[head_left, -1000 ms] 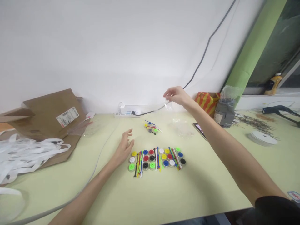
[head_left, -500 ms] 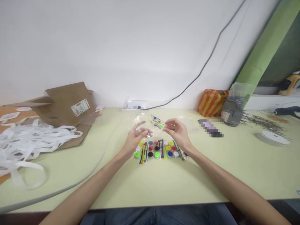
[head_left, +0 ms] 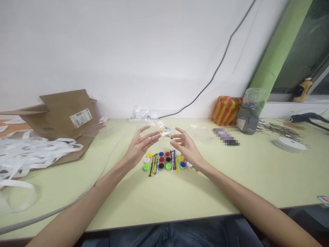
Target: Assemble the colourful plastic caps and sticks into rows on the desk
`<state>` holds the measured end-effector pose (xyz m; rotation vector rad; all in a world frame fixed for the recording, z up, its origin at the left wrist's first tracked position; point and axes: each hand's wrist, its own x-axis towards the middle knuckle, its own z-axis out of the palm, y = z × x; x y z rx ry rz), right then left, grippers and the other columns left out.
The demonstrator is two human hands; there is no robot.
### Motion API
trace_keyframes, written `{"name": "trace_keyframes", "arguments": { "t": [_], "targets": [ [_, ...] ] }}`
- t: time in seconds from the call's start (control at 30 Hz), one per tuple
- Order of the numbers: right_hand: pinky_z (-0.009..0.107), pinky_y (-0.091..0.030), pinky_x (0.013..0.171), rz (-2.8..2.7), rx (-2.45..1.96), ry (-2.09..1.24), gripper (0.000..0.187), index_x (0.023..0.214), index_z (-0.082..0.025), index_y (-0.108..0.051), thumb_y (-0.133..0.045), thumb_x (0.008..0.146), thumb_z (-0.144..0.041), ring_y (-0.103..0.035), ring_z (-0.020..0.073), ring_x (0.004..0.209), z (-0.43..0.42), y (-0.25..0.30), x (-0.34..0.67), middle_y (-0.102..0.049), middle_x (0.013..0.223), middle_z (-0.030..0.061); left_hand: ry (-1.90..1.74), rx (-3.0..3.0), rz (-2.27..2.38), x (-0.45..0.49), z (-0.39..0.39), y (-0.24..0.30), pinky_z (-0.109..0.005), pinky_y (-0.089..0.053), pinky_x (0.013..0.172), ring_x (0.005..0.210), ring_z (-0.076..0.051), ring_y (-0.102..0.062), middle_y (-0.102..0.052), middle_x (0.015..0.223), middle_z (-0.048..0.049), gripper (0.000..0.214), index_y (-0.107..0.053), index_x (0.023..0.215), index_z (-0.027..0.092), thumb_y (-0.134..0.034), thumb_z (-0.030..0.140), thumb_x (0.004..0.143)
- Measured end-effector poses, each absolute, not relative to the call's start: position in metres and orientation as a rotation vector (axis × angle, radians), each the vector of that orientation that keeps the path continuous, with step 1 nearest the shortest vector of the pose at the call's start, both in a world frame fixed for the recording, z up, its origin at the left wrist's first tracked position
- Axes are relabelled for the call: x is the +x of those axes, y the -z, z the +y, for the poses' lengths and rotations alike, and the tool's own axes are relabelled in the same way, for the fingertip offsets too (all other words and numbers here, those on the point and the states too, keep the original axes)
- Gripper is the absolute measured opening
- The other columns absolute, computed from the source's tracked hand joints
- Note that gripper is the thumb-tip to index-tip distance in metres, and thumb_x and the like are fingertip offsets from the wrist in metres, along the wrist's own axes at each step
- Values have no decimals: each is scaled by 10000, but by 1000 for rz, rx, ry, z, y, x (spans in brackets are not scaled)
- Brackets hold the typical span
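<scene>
My left hand [head_left: 138,146] and my right hand [head_left: 185,146] are raised over the pale green table [head_left: 180,199], facing each other. Between their fingertips hangs a small clear plastic bag [head_left: 164,130] with a few coloured bits inside. Each hand pinches one end of it, with the other fingers spread. Just below the hands, a tidy set of coloured round caps and thin coloured ties [head_left: 167,161] lies in rows on the table. My right hand covers the right end of these rows.
A brown cardboard bag [head_left: 64,115] and a heap of white straps [head_left: 31,154] lie at the left. A grey cable [head_left: 77,202] crosses the table. At the back: a power strip [head_left: 140,118], a striped bag [head_left: 226,109], a grey wrapped roll [head_left: 247,118], a white reel [head_left: 290,144].
My right hand came back from the far wall with the clear bag and met my left hand above the coloured caps. Both hands now hold the bag a little higher.
</scene>
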<state>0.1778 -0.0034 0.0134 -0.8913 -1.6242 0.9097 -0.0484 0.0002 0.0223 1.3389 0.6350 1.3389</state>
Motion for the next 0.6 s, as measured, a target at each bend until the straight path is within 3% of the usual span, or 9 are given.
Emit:
{"name": "trace_keyframes", "arguments": {
  "t": [0.17, 0.3, 0.37, 0.47, 0.5, 0.6],
  "targets": [
    [324, -517, 806, -1543, -954, -852, 459, 1187, -232, -593, -700, 822, -489, -584, 230, 1114, 5, -9, 181, -625, 1236, 105, -1109, 1367, 584, -44, -4, -20, -533, -391, 1147, 1284, -315, -586, -633, 1360, -149, 555, -460, 1368, 258, -705, 310, 873],
    [311, -509, 694, -1688, -798, -971, 317, 836, -201, -591, -702, 813, -497, -645, 189, 771, 29, -10, 196, -683, 815, 49, -1040, 1410, 655, -48, 2, -18, -531, -425, 1113, 1248, -329, -612, -651, 1327, -168, 576, -465, 1391, 239, -690, 380, 880],
    [306, -501, 653, -1633, -784, -854, 307, 854, -207, -559, -666, 838, -494, -634, 174, 676, 49, -7, 215, -660, 747, 28, -1083, 1480, 763, -53, 6, -15, -533, -453, 1073, 1175, -321, -659, -689, 1259, -172, 590, -441, 1412, 227, -646, 445, 904],
    [315, -506, 671, -1466, -1161, -444, 287, 1102, -205, -501, -499, 933, -438, -640, 185, 705, 79, 3, 258, -654, 814, 32, -1168, 1694, 1008, -65, 16, -6, -499, -522, 947, 1003, -283, -712, -727, 1141, -153, 550, -432, 1385, 206, -531, 524, 947],
    [337, -515, 715, -1461, -1363, -281, 313, 1181, -196, -472, -448, 950, -406, -647, 197, 744, 86, 8, 274, -658, 841, 40, -1155, 1816, 1097, -70, 20, -3, -472, -534, 906, 961, -263, -709, -725, 1116, -134, 521, -428, 1380, 213, -486, 520, 963],
    [485, -461, 911, -1438, -1539, -136, 411, 1256, -138, -477, -524, 898, -336, -615, 311, 1012, 99, 22, 310, -669, 1003, 148, -925, 2261, 1338, -86, 33, 4, -420, -507, 891, 922, -217, -674, -692, 1098, -69, 427, -446, 1380, 271, -414, 422, 983]
  ]
}}
